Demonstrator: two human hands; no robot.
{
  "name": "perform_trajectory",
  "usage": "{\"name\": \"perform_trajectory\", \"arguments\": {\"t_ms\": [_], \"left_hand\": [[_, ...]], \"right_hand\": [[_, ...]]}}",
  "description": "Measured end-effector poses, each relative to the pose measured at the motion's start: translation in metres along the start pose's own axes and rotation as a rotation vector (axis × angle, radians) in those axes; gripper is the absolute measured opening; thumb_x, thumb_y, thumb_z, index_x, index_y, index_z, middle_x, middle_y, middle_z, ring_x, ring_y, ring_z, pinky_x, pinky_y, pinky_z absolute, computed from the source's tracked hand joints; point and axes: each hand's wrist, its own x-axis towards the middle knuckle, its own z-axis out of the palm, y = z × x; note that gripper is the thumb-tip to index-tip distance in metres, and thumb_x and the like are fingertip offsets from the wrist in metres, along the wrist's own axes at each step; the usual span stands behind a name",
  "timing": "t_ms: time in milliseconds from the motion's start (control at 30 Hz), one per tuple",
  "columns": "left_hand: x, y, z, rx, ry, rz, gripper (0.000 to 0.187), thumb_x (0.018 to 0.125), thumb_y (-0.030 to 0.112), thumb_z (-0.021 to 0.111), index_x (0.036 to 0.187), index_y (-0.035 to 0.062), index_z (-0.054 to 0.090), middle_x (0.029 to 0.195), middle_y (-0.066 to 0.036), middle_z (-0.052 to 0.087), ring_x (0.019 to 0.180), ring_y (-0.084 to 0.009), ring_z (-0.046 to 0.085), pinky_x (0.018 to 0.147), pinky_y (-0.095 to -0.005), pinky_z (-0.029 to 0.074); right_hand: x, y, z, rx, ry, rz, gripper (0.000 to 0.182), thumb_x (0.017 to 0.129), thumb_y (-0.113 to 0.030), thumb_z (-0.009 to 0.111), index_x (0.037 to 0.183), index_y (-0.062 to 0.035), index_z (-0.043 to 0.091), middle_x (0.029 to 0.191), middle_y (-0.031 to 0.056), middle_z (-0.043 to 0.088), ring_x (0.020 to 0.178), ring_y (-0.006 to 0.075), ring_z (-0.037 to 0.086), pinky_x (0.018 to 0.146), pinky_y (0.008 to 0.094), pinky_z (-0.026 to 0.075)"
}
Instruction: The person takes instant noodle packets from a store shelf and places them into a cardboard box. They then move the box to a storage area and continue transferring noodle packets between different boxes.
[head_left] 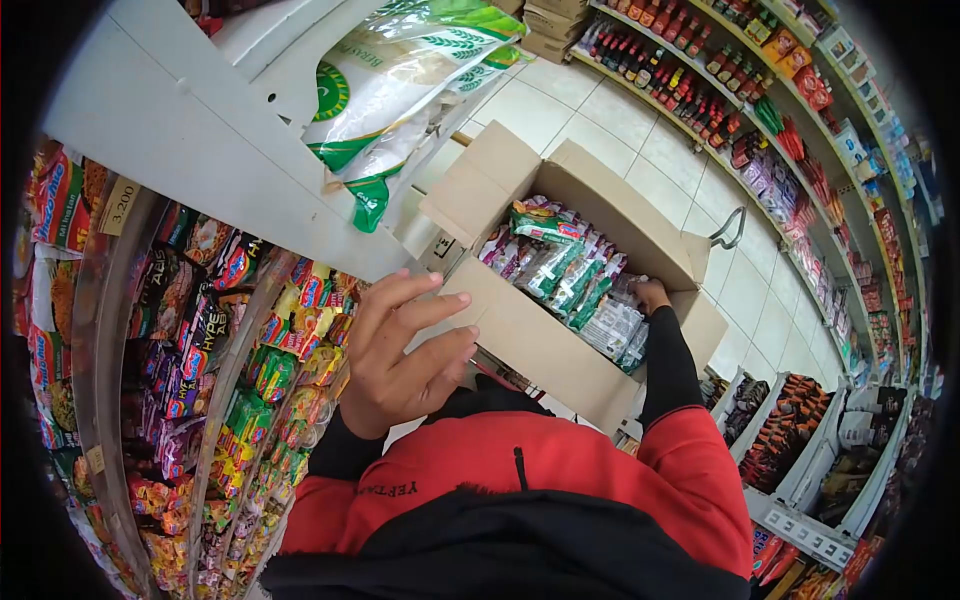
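Note:
My left hand (pixel 405 345) is raised in front of the noodle shelf, fingers spread and holding nothing. An opened cardboard box (pixel 545 345) lies ahead of me with its flaps folded out. Rows of green, white and purple instant noodle packets (pixel 575 265) fill it, and one packet (pixel 545 222) lies across the top of the others. At the box's right end, my right hand (pixel 652 295) reaches inside with its fingers curled at the edge of a noodle packet (pixel 612 325). The fingertips are partly hidden among the packets.
On the left, curved shelves hold colourful noodle packets (pixel 270 375) behind a clear rail with a price tag (pixel 118 205). Large rice bags (pixel 400 85) rest on a white ledge (pixel 200 150). Bottles (pixel 660 75) line shelves across the tiled floor (pixel 605 110). Racks of sachets (pixel 785 425) stand at right.

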Motion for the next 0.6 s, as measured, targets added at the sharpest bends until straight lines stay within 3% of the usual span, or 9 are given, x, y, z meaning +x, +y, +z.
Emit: {"name": "perform_trajectory", "arguments": {"t_ms": [100,200,267,333,367,400,433,500,600], "left_hand": [[0.000,0.003,0.002,-0.033,-0.015,0.000,0.014,0.070,0.011,0.069,0.083,0.0085,0.065,0.103,-0.009,0.062,0.101,-0.0329,0.055,0.088,-0.0476,0.045],[0.000,0.004,-0.003,-0.122,-0.037,-0.045,0.016,0.074,0.014,0.067,0.088,0.0066,0.064,0.105,-0.011,0.061,0.101,-0.0328,0.055,0.089,-0.0443,0.045],[0.000,0.001,-0.004,-0.175,-0.052,-0.084,0.018,0.078,0.017,0.065,0.092,0.0057,0.064,0.106,-0.013,0.061,0.101,-0.0327,0.055,0.089,-0.0427,0.044],[-0.004,-0.003,-0.001,-0.695,-0.062,-0.346,0.033,0.088,0.030,0.058,0.106,0.0032,0.060,0.108,-0.015,0.059,0.104,-0.0331,0.056,0.087,-0.0414,0.046],[-0.006,-0.003,-0.004,-0.920,-0.183,-0.513,0.049,0.093,0.039,0.049,0.125,0.0018,0.046,0.114,-0.015,0.056,0.106,-0.0293,0.056,0.089,-0.0394,0.045],[-0.009,-0.007,-0.004,-0.905,-0.170,-0.500,0.049,0.093,0.039,0.049,0.125,0.0018,0.046,0.114,-0.015,0.056,0.106,-0.0293,0.056,0.089,-0.0394,0.045],[-0.012,-0.011,-0.004,-1.286,-0.172,-0.636,0.054,0.094,0.039,0.047,0.131,0.0020,0.036,0.116,-0.014,0.055,0.107,-0.0259,0.055,0.091,-0.0369,0.045],[-0.011,-0.010,-0.021,-1.811,-0.017,-0.805,0.063,0.092,0.030,0.055,0.137,0.0026,0.021,0.120,-0.015,0.051,0.108,-0.0184,0.054,0.093,-0.0305,0.042],[-0.013,-0.009,-0.061,-1.379,0.233,-0.649,0.061,0.087,0.020,0.063,0.133,0.0018,0.027,0.120,-0.015,0.051,0.110,-0.0170,0.052,0.094,-0.0300,0.041]], "right_hand": [[-0.015,-0.018,-0.001,-0.661,0.292,-0.420,0.032,0.066,-0.017,0.065,0.087,0.0071,0.061,0.078,0.0208,0.065,0.071,0.0299,0.065,0.061,0.0402,0.051],[-0.145,-0.091,-0.015,-0.795,0.510,-0.666,0.038,0.066,-0.020,0.064,0.095,0.0048,0.062,0.079,0.0219,0.065,0.077,0.0317,0.066,0.067,0.0382,0.050],[-0.258,-0.144,-0.022,-0.581,0.405,-0.821,0.035,0.068,-0.016,0.062,0.097,0.0018,0.062,0.081,0.0199,0.065,0.078,0.0337,0.065,0.070,0.0378,0.051],[-0.338,-0.170,-0.011,-0.291,0.241,-1.075,0.029,0.070,-0.010,0.062,0.098,-0.0006,0.063,0.089,0.0166,0.066,0.083,0.0324,0.065,0.077,0.0389,0.050],[-0.363,-0.182,0.002,-0.330,0.317,-1.394,0.027,0.072,-0.008,0.064,0.098,-0.0045,0.065,0.093,0.0141,0.066,0.086,0.0302,0.064,0.082,0.0406,0.049],[-0.382,-0.192,0.015,-0.364,0.396,-1.717,0.026,0.073,-0.007,0.066,0.099,-0.0085,0.066,0.097,0.0117,0.067,0.089,0.0281,0.064,0.086,0.0422,0.047],[-0.399,-0.198,0.024,-0.354,0.395,-1.745,0.026,0.073,-0.007,0.066,0.099,-0.0085,0.066,0.097,0.0117,0.067,0.089,0.0281,0.064,0.086,0.0422,0.047],[-0.427,-0.206,0.046,-0.524,0.336,-2.138,0.028,0.073,-0.006,0.065,0.098,-0.0188,0.068,0.107,0.0027,0.064,0.105,0.0239,0.057,0.095,0.0443,0.042],[-0.454,-0.221,0.089,-0.492,0.391,-2.421,0.025,0.074,-0.011,0.068,0.095,-0.0234,0.068,0.113,-0.0019,0.062,0.114,0.0213,0.051,0.099,0.0467,0.038]]}}
